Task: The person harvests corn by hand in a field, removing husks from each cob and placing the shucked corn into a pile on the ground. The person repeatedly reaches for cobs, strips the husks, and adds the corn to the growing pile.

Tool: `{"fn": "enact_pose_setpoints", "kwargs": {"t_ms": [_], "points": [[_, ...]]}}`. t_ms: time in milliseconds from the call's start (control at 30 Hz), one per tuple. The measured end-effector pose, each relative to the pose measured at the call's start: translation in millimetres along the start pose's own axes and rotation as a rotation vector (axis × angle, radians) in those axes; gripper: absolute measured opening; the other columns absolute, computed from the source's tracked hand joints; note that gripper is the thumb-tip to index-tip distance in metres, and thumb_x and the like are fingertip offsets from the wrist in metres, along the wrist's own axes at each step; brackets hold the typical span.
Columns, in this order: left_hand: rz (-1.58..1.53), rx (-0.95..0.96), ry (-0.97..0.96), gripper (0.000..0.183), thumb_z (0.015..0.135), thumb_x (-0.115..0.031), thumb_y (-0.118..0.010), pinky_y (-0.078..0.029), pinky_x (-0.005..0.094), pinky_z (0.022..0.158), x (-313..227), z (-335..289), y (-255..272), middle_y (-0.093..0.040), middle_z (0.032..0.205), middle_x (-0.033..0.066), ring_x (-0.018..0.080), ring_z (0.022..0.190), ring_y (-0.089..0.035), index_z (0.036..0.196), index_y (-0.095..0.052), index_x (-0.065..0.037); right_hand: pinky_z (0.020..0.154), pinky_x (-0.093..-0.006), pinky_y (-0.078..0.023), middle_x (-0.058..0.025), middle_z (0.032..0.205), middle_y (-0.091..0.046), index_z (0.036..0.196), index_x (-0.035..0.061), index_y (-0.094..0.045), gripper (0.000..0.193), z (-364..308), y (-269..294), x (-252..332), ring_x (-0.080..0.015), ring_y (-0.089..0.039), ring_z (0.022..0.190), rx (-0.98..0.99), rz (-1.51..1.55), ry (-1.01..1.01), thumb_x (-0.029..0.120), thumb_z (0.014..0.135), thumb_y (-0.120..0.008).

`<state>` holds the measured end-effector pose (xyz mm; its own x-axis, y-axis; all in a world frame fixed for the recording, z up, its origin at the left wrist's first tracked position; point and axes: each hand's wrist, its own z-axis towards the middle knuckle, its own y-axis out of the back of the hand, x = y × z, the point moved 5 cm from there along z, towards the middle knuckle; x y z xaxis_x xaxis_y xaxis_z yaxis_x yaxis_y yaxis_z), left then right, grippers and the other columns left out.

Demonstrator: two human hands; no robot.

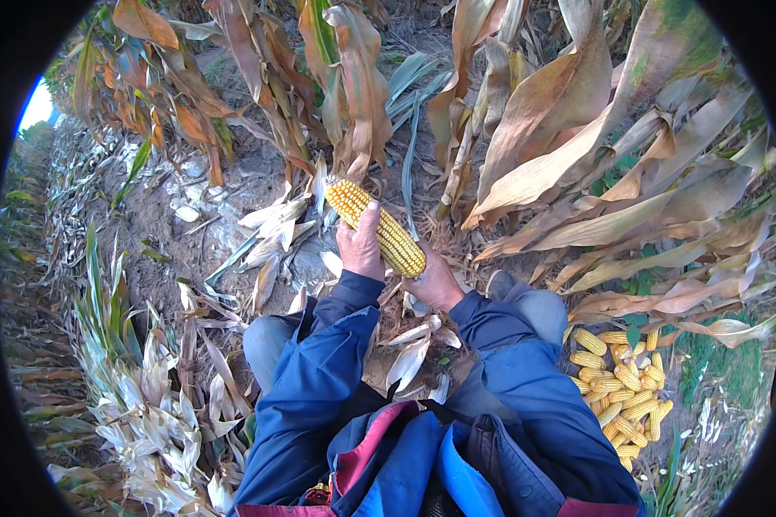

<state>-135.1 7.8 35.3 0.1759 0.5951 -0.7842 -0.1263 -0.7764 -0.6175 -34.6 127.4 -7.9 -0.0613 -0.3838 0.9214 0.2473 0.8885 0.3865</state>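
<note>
Head view showed two bare hands in front of one blue jacket (526, 388), and they had hold of one ear of corn (388, 237). The left hand (359, 250) was curled around the middle of the ear, with its thumb lying on top and its other fingers mostly hidden. The right hand (435, 283) was bent in close at the ear's near end, and I could not see all of its fingers. The ear was bare and yellow, and it leaned so that its thin tip pointed away to the left. To the right of the hands and closer to the body, lots of yellow ears (625, 396) lay in one heap. I could count more than twelve, but they covered each other, so I could not tell the whole number. Two bent knees (539, 312) were there, one on each side of the hands. One shoe (497, 283) poked out just right of the right hand. Pale husks (280, 224) lay on the dirt just past the left hand, and one big pile of husks (147, 422) sat well to its left. Tall dry corn plants (569, 112) stood past both hands, too many to count.
</note>
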Motion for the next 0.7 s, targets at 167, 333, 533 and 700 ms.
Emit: {"fn": "enact_pose_setpoints", "kwargs": {"t_ms": [167, 333, 533, 700], "points": [[0.296, 0.005, -0.079, 0.036, 0.085, -0.01, -0.073, -0.056, 0.0328, 0.067, -17, -11, -18, -0.062, 0.094, 0.007, 0.0169, 0.076, -0.064, 0.112, -0.05, -0.003, 0.08, -0.0441, -0.053, -0.0227, 0.103, -0.068, 0.119, 0.0005, -0.055, 0.053, -7, -4, 5, -0.0376, -0.067, 0.096, 0.196, -0.352, -0.144, 0.019, 0.073, -0.074], [0.952, 0.372, -0.347, 0.057, 0.07, -0.017, -0.079, -0.056, 0.0327, 0.078, -24, -41, -71, -0.067, 0.097, 0.0133, 0.0207, 0.084, -0.068, 0.117, -0.049, -0.003, 0.069, -0.0474, -0.053, -0.019, 0.084, -0.068, 0.099, 0.0041, -0.066, 0.037, -24, -20, 13, -0.0398, -0.066, 0.076, 0.41, -0.622, 0.157, 0.031, 0.074, -0.066], [-0.26, -0.297, -0.109, 0.028, 0.091, -0.025, -0.069, -0.059, 0.0381, 0.066, -43, 47, 48, -0.064, 0.082, 0.01, 0.0232, 0.07, -0.066, 0.103, -0.055, -0.004, 0.067, -0.0438, -0.053, -0.0124, 0.085, -0.069, 0.088, 0.0119, -0.066, 0.012, -28, 17, 12, -0.0335, -0.067, 0.076, -0.038, -0.27, 0.321, 0.018, 0.079, -0.063], [-0.419, -0.321, -0.018, 0.037, 0.091, -0.041, -0.066, -0.05, 0.055, 0.095, -47, 40, 47, -0.066, 0.104, 0.0115, 0.0321, 0.102, -0.064, 0.11, -0.058, -0.01, 0.074, -0.0395, -0.056, -0.0104, 0.09, -0.071, 0.086, 0.0092, -0.067, 0.013, -43, -4, -19, -0.0315, -0.069, 0.084, 0.008, -0.332, 0.263, 0.017, 0.077, -0.063]]}}
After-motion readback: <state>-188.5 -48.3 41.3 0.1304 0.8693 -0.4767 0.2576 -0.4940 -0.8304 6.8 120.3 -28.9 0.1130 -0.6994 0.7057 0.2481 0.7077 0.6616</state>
